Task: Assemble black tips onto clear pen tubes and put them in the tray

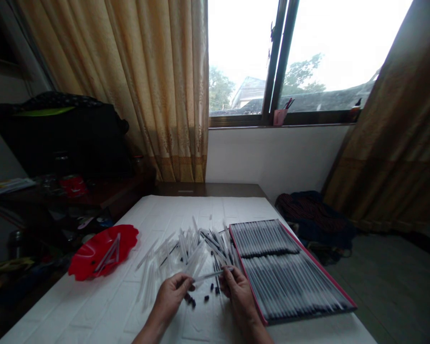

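A slim clear plastic tube [210, 274], greyish toward its right part, is held level above the table between my two hands. My left hand [170, 294] pinches its left end with thumb and fingers. At the other end, the fingers of my right hand [236, 286] are closed on it. Several small black caps [206, 298] lie on the table below and between the hands. Just beyond sits a loose pile of clear tubes [191, 251], mixed with thin dark rods [215, 243]. What is inside the held tube is too blurred to tell.
To the right, a red-edged tray [263, 313] holds two rows of filled tubes with dark ends. A red wavy-rimmed dish [127, 234] with several clear tubes stands left on the white-covered table [93, 315]. A dark screen [64, 138] and cloth bundle [311, 217] flank the table.
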{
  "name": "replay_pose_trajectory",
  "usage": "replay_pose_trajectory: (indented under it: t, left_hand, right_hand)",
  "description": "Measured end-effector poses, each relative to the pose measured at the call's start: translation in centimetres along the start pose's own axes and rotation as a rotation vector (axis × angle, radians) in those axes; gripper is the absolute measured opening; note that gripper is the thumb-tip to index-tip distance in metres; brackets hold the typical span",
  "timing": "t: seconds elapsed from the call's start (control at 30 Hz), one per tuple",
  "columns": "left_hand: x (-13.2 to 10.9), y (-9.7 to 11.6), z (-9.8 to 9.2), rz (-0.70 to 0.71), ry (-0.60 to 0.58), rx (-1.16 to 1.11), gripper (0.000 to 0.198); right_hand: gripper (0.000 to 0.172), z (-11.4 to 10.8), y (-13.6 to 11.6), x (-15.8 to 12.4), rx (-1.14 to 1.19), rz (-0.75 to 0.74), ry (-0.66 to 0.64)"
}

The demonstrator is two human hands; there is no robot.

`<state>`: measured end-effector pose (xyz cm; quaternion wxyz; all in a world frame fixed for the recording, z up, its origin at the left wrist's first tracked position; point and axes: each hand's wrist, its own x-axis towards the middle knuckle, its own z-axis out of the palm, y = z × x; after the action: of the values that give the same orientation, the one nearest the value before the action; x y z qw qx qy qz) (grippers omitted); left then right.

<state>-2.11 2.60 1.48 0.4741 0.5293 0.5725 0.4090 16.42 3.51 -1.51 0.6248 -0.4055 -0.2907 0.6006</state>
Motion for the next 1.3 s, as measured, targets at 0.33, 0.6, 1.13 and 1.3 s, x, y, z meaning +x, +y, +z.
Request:
replay_pose_trajectory:
  t: [0.33,0.6,1.13,1.3]
  left_hand:
    - [-1.6,0.4,1.5,0.125,0.011,0.405,0.024]
    - [-2.8,2.3,3.2,0.294,-0.079,0.957,0.013]
    - [-0.7,1.7,-0.4,-0.045,-0.001,-0.194,0.047]
    - [-0.9,1.4,-0.4,-0.046,-0.001,-0.224,0.046]
  right_hand:
    - [0.039,-0.7,0.3,0.4,-0.025,-0.111,-0.085]
    - [0.043,-0.6,-0.1,0.0,0.011,-0.035,-0.059]
    - [0.026,1.8,1.0,-2.5,-0.625,-0.334,-0.482]
    - [0.023,1.8,1.0,-2.5,-0.699,-0.376,-0.465]
